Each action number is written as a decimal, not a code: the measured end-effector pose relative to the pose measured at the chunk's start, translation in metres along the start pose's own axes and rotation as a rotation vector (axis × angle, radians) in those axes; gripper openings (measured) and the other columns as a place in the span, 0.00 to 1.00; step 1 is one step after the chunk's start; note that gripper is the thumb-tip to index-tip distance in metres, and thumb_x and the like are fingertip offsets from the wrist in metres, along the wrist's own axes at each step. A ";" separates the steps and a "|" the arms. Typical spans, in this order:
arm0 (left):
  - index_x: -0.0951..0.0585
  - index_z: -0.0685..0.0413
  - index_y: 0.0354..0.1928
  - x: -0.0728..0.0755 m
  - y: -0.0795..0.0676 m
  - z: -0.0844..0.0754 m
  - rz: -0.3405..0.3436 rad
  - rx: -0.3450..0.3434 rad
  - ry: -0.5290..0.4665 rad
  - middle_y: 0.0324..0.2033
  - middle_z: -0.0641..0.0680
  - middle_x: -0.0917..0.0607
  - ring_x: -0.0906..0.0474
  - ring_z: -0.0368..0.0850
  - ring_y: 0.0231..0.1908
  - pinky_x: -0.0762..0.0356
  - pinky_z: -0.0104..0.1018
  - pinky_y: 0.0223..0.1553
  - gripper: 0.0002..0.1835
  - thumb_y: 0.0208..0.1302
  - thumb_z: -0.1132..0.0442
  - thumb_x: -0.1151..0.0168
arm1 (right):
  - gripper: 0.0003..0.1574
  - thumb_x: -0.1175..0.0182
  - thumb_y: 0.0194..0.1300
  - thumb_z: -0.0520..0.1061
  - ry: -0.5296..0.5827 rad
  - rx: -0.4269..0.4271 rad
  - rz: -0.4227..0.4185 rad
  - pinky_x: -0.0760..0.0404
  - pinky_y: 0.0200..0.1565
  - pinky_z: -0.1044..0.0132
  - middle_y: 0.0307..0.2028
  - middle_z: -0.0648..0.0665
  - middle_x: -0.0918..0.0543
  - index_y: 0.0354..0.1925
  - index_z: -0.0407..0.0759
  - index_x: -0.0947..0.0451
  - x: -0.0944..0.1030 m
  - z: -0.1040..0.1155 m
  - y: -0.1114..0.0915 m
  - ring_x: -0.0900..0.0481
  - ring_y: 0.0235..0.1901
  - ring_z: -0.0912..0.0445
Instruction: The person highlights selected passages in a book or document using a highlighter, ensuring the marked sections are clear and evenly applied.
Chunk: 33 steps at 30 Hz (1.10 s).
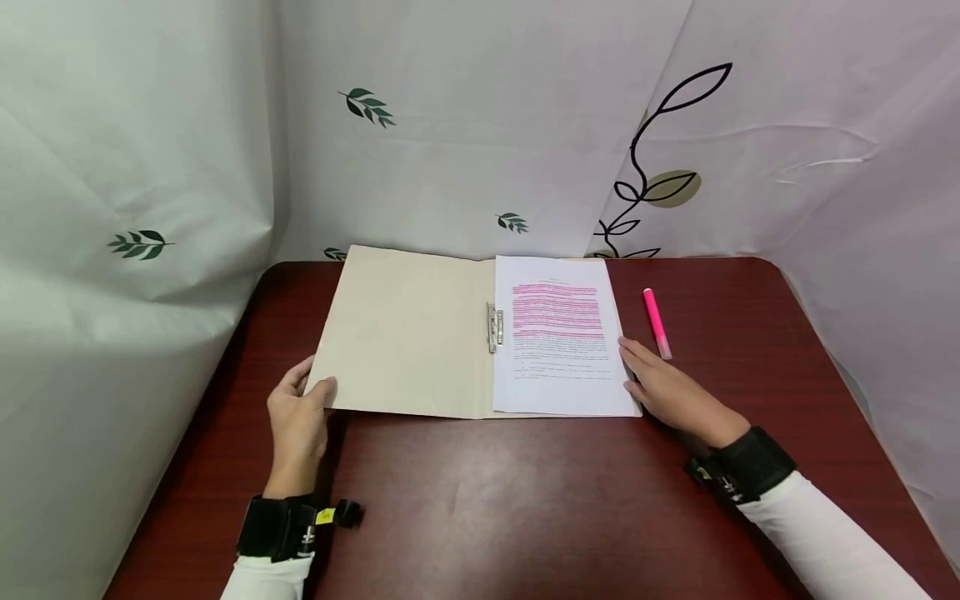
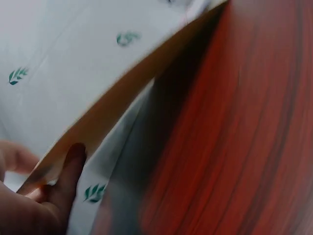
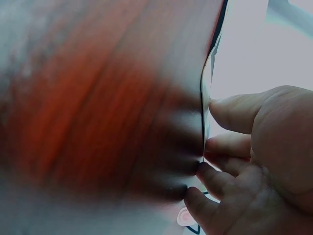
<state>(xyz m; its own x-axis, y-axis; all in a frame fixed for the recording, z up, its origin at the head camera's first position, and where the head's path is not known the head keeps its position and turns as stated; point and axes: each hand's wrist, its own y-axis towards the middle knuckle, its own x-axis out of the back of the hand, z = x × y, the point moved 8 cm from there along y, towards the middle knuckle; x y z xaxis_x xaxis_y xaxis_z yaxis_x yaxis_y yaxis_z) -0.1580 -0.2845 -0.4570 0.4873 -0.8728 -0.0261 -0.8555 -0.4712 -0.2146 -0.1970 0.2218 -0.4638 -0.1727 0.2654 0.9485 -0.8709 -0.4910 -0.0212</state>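
Head: open beige lever-clip folder [image 1: 471, 375] at 12 o'clock, left hand [image 1: 297, 408] pinching its 8 o'clock corner, right hand [image 1: 671, 392] at 3–4 o'clock; left wrist: thumb and fingers hold the cover [image 2: 115, 100] tilted, so swing evenly; right wrist: fingers loosely spread, gripping nothing, touching the edge—brace lightly.

Room to pass runs over the near desk [image 1: 472, 500] between left hand [image 1: 297, 421] and right hand [image 1: 678, 396]. The folder [image 1: 405, 333] bars the middle, the marker [image 1: 655, 321] lies right of it, the curtain [image 1: 450, 158] closes the back.
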 end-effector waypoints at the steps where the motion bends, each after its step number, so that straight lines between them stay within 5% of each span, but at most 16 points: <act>1: 0.30 0.60 0.73 0.003 0.002 -0.002 0.011 -0.010 0.095 0.57 0.56 0.21 0.19 0.35 0.46 0.18 0.23 0.38 0.30 0.68 0.75 0.43 | 0.37 0.39 0.72 0.36 0.000 -0.003 0.003 0.29 0.67 0.37 0.74 0.25 0.36 0.72 0.22 0.38 0.000 0.000 0.000 0.33 0.72 0.34; 5: 0.31 0.59 0.75 0.005 0.006 -0.011 0.067 -0.096 0.483 0.62 0.65 0.22 0.20 0.46 0.53 0.22 0.25 0.45 0.33 0.67 0.71 0.40 | 0.38 0.39 0.72 0.37 -0.002 -0.015 0.016 0.29 0.67 0.37 0.75 0.26 0.36 0.73 0.23 0.38 0.000 -0.001 0.000 0.34 0.73 0.34; 10: 0.30 0.66 0.73 -0.003 0.007 -0.022 0.113 -0.227 0.849 0.64 0.73 0.23 0.27 0.69 0.65 0.27 0.60 0.61 0.33 0.65 0.68 0.39 | 0.38 0.39 0.72 0.37 -0.001 -0.018 0.019 0.30 0.67 0.37 0.75 0.26 0.37 0.73 0.23 0.38 0.002 0.000 0.000 0.35 0.73 0.32; 12: 0.30 0.69 0.71 -0.010 0.006 -0.024 0.144 -0.273 0.947 0.65 0.76 0.25 0.30 0.73 0.66 0.31 0.66 0.65 0.33 0.65 0.67 0.39 | 0.37 0.39 0.72 0.37 -0.002 -0.015 0.019 0.30 0.67 0.37 0.75 0.26 0.37 0.73 0.23 0.38 0.003 0.000 0.000 0.35 0.73 0.32; 20: 0.31 0.77 0.67 -0.032 -0.003 -0.025 0.244 -0.373 1.136 0.63 0.85 0.34 0.37 0.84 0.61 0.34 0.74 0.60 0.31 0.69 0.61 0.39 | 0.37 0.39 0.72 0.37 -0.003 -0.018 0.031 0.29 0.67 0.37 0.75 0.27 0.36 0.73 0.23 0.38 0.004 0.000 0.002 0.35 0.73 0.33; 33: 0.31 0.82 0.60 -0.047 -0.004 -0.014 0.280 -0.374 1.338 0.60 0.86 0.36 0.35 0.83 0.52 0.25 0.71 0.39 0.33 0.72 0.53 0.39 | 0.38 0.38 0.72 0.38 -0.027 -0.026 0.046 0.27 0.66 0.38 0.74 0.28 0.35 0.73 0.25 0.37 0.010 0.004 0.003 0.32 0.72 0.35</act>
<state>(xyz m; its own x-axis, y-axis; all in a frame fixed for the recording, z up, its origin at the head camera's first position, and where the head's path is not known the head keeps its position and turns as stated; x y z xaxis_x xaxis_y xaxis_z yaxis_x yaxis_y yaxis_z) -0.1800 -0.2435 -0.4417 -0.0538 -0.3014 0.9520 -0.9927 -0.0865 -0.0835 -0.1997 0.2202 -0.4528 -0.2008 0.2202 0.9546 -0.8741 -0.4802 -0.0731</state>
